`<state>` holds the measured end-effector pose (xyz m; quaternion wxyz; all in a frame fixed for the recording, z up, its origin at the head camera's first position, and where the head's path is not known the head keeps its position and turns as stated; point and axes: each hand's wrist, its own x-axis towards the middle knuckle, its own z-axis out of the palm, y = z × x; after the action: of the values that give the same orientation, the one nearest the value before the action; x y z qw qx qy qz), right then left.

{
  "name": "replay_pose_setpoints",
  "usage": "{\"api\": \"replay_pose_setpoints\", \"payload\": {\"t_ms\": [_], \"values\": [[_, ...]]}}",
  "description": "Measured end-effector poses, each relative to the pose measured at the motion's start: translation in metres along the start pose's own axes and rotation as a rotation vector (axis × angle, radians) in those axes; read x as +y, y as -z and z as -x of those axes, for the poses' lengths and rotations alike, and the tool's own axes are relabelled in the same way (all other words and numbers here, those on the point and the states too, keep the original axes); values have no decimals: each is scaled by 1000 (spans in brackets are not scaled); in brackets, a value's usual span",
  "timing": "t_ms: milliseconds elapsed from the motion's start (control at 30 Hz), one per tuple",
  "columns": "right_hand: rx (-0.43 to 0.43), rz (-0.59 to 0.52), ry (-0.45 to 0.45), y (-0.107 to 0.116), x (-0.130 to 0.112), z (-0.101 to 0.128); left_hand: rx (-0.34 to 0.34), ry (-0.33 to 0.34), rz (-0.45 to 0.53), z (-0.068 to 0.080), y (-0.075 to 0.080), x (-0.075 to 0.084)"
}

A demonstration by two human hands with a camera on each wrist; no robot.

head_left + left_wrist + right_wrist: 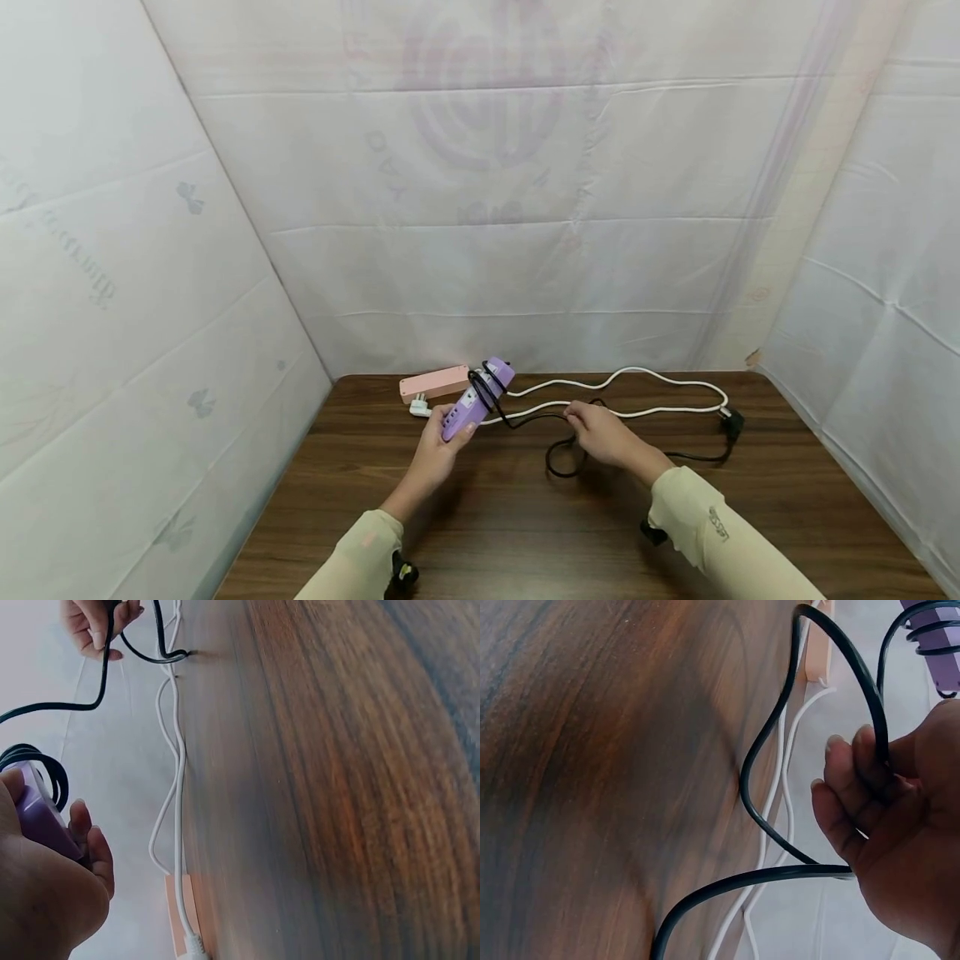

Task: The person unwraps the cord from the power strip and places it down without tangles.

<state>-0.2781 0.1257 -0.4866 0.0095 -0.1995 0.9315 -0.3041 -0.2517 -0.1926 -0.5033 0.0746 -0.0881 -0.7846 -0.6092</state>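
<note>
Purple pwr strip is up off the table, tilted, in the L hand, thumb one side, fingers round the other. R hand pinches the black cord btwn thumb & fingertips, well to the right of the strip, w/ a slack loop hanging just by it.

Winding looks part-done to me: a few loose turns of black cord sit round the strip's upper half, and one run crosses from them to the R hand. Approx. a good length is left unwound, i.e. the loop plus the stretch trailing to the black plug on the table's right side. Turns aren't tight, AFAICT, and nothing I see ties them.

Pink strip lies at the back, partly behind the purple one; no cord round it that I can see. Its white cord, prob. the same one throughout, is stretched out in a long loose bend, w/ the white plug just in front of the pink strip. So that one's untouched rn.
</note>
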Motion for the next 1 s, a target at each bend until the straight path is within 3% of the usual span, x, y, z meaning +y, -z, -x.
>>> {"api": "replay_pose_setpoints", "payload": {"t_ms": [233, 500, 833, 1000], "values": [[-100, -17, -43, -4, -5, 0, -15, -13, -9, 2, -3, 3], [-154, -47, -89, -9, -12, 3, -10, 6, -9, 3, -2, 1], [-128, 46, -54, -16, -13, 6, -9, 0, 19, 7, -6, -1], [-73, 93, 21, -15, -23, 8, -12, -10, 14, 8, -6, 1]]}}
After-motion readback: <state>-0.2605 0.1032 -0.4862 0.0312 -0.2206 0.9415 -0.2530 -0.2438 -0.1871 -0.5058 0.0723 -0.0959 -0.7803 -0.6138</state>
